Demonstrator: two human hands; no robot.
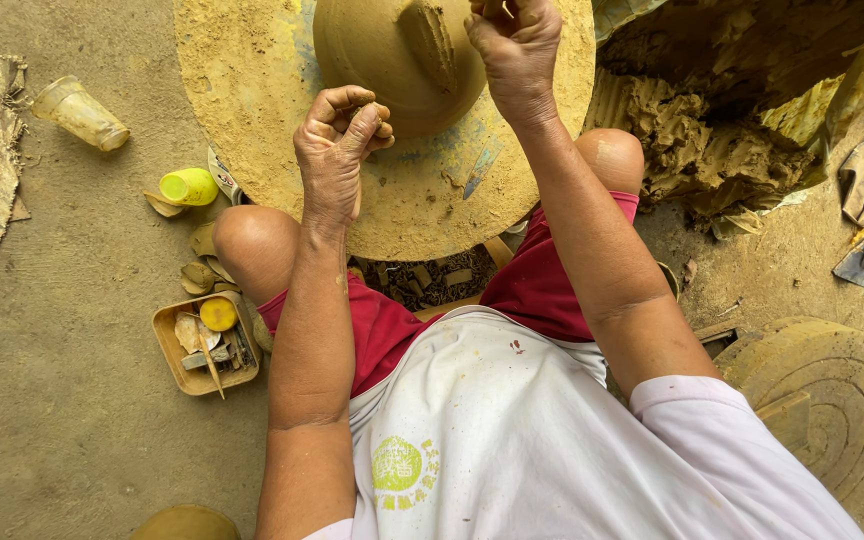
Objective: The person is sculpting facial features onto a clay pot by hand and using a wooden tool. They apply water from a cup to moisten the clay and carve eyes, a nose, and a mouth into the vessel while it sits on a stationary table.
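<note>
A domed, tan clay form (392,60) is seated on the round, clay-dusted wheel disc (252,120), within reach. Just below the dome, a small clay lump is pinched in the left hand (337,150)'s curled fingers; at its right edge, the right hand (514,50)'s fingers are pressed together on a scrap, seemingly for shaping.

A: Clay pot (392,55) finish?
B: Smooth, matt, damp-looking clay — seated on the round board (252,100), whose surface is gritty and dusty.
A: Beside the board?
B: Right: rough torn clay lumps (712,140) on crinkled plastic sheet (852,80). Left: glossy yellow plastic cup (189,186).
</note>
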